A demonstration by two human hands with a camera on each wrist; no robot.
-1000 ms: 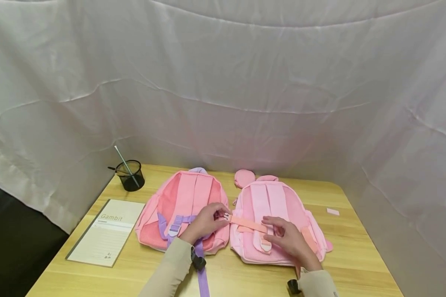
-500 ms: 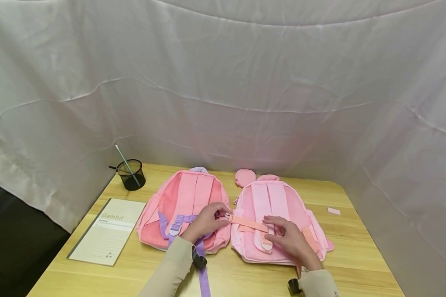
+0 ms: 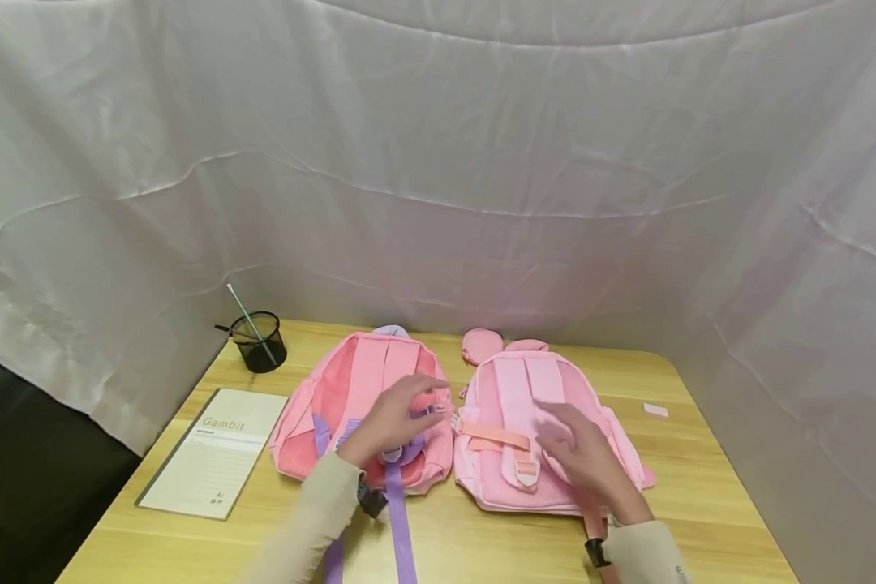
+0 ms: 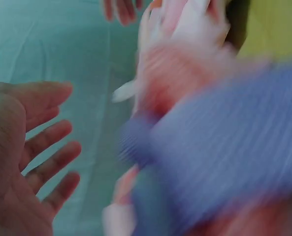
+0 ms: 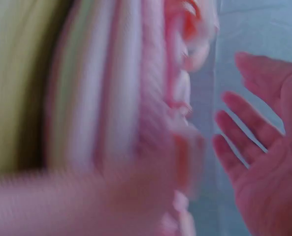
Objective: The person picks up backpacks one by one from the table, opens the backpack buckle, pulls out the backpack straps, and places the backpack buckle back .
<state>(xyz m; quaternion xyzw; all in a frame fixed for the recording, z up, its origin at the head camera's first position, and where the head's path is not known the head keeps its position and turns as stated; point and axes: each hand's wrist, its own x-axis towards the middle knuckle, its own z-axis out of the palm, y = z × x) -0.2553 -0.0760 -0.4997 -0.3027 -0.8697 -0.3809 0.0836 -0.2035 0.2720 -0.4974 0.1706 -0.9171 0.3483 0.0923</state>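
Two backpacks lie side by side with their strap sides up. Above the coral-pink backpack [image 3: 368, 361] with purple straps [image 3: 401, 523] hovers my left hand [image 3: 390, 415], its fingers spread and holding nothing in the left wrist view. Over the light pink backpack [image 3: 485, 491] is my right hand [image 3: 587, 454], blurred; the right wrist view shows its fingers [image 5: 244, 118] extended and holding nothing. An orange strap [image 3: 496, 435] crosses the light pink backpack, with a pale buckle [image 3: 456, 422] at its left end, between the bags. Whether that buckle joins anything is too small to tell.
A notebook [image 3: 215, 454] lies at the left of the wooden table [image 3: 693, 503]. Behind it stands a black mesh pen cup [image 3: 261, 357] with pens. A small pink card [image 3: 655, 410] is at the right. A round pink pouch [image 3: 482, 347] sits behind the bags. Grey cloth [image 3: 438, 178] surrounds the table.
My left hand has let go of the buckle on the orange strap and moved up and left, fingers opening. My right hand has moved off the strap, up and right. The strap now lies loose.
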